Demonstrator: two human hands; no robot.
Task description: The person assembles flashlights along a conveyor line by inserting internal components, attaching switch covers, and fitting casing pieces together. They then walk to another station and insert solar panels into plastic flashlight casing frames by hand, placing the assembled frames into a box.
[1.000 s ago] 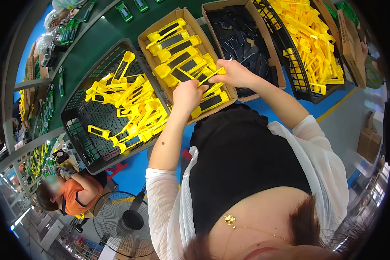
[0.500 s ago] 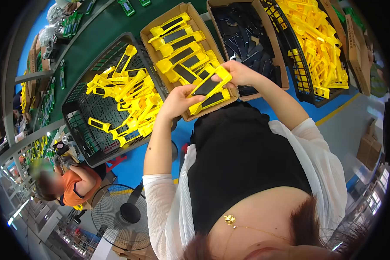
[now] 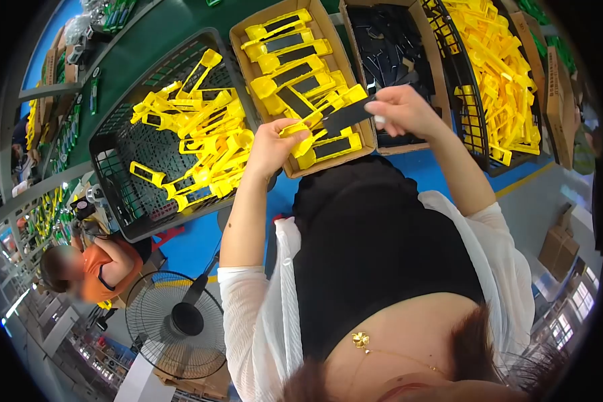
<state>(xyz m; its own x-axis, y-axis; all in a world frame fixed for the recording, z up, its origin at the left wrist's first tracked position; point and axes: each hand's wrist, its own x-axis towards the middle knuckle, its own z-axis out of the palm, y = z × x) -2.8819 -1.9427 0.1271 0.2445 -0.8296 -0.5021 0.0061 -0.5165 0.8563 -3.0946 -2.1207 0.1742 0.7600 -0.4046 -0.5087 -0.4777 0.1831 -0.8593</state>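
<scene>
My left hand point(image 3: 272, 146) is closed on the rounded end of a yellow frame point(image 3: 300, 137), over the near part of a cardboard box point(image 3: 239, 59). Between the thumb and fingers of my right hand point(image 3: 403, 112) is the end of a flat black strip point(image 3: 348, 116). The strip slants down toward the held frame; whether they touch is hard to tell. Beneath them, more yellow frames with dark strips point(image 3: 288, 71) lie in the box. To the right, a second box point(image 3: 442, 107) holds loose black strips point(image 3: 387, 47).
A black crate point(image 3: 124, 234) with yellow frames stands left; another black crate point(image 3: 472, 137) heaped with yellow pieces point(image 3: 496, 74) stands right. A fan point(image 3: 186, 319) is at the lower left, near a person in orange point(image 3: 103, 271). Cardboard point(image 3: 557, 107) stands at far right.
The black strip, earlier lying within the yellow frame between both hands, now extends out of it in my right hand. My right hand has moved right, away from my left. The view has shifted slightly.
</scene>
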